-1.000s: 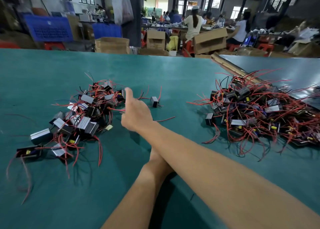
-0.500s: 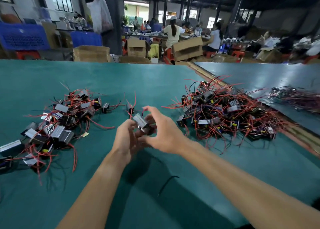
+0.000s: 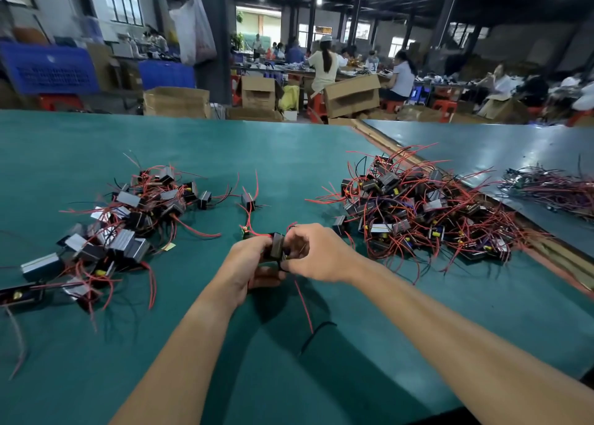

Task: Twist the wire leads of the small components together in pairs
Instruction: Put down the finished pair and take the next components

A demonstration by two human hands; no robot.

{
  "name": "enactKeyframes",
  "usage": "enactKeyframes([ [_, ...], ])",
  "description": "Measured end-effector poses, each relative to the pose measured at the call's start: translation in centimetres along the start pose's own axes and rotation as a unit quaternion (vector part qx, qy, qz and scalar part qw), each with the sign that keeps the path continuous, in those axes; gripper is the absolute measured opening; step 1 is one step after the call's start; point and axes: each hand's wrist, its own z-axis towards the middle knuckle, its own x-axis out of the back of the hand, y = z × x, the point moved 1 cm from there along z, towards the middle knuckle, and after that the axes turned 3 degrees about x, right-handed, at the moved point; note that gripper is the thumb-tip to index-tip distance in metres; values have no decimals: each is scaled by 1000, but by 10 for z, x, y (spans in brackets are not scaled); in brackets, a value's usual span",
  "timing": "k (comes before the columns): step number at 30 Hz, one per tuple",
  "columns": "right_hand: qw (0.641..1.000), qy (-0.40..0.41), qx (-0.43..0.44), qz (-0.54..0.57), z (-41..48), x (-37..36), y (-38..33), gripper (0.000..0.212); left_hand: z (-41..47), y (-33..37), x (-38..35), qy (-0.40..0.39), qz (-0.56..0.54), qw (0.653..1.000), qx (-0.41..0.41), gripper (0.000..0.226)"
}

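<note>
Head view, green table (image 3: 289,154), wired components (image 3: 128,228), workshop (image 3: 353,42)

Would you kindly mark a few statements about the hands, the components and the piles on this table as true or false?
1. The left hand and right hand both hold one black component. True.
2. Wires in the left pile and right pile are mostly blue. False: they are mostly red.
3. A lone component lies on the table between the piles. True.
4. The right hand reaches into the right pile. False: it is at the black component, apart from that pile.
5. The table is bare wood. False: its top is green.
</note>
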Motion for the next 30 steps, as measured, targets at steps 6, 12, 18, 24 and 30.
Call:
enactKeyframes([
  [6,991,-67,-23,-112,2,16,7,15,8,-5,2,44,32,997,-48,9],
  [12,979,-152,-24,-135,2,22,13,14,24,-11,13,164,204,961,-93,8],
  [18,991,-120,-62,23,17,39,25,15,23,-13,8,185,383,894,-141,17],
  [24,991,-124,-1,43,16,12,47,7,23,-13,8,172,359,904,-156,10],
  [30,998,-38,38,17,9,9,57,4,26,-15,7,209,318,911,-162,6],
])
